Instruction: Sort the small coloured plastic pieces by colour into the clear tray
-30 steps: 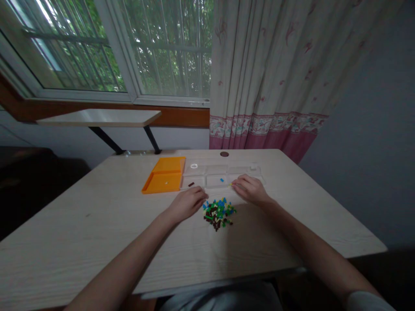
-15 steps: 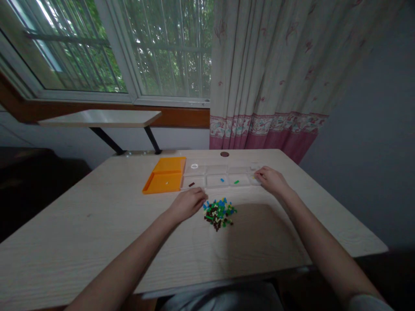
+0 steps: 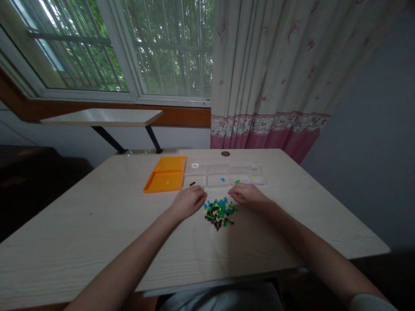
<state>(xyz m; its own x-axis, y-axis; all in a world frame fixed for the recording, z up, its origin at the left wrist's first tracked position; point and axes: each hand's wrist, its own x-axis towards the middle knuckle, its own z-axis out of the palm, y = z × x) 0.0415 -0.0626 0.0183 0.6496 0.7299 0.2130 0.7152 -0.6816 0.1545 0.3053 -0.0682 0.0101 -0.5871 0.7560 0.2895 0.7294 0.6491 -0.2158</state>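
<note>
A pile of small toy bricks (image 3: pixel 219 213) in blue, green, brown, cream and yellow lies on the table. Just left of its far side rests my left hand (image 3: pixel 189 201), fingers curled together; whatever they hold, if anything, is hidden. My right hand (image 3: pixel 248 194) hovers at the pile's far right side, with thumb and fingers slightly apart and nothing visible between them. Behind both hands lies a clear compartment tray (image 3: pixel 218 186). Its near row holds a brown brick (image 3: pixel 192 183), a blue brick (image 3: pixel 223 179), a green brick (image 3: pixel 237 181) and a yellow brick (image 3: pixel 254 177), each in its own compartment.
An orange lid (image 3: pixel 171 164) lies open at the tray's left side, with a small pale piece (image 3: pixel 167 182) on it. A raised shelf (image 3: pixel 106 116) on black legs stands at the back left. Behind the table (image 3: pixel 81 242) are a window and a curtain (image 3: pixel 253 77).
My right hand has come left and nearer from the tray's rightmost near compartment to the pile, uncovering the yellow brick there. The left hand stays in nearly the same place.
</note>
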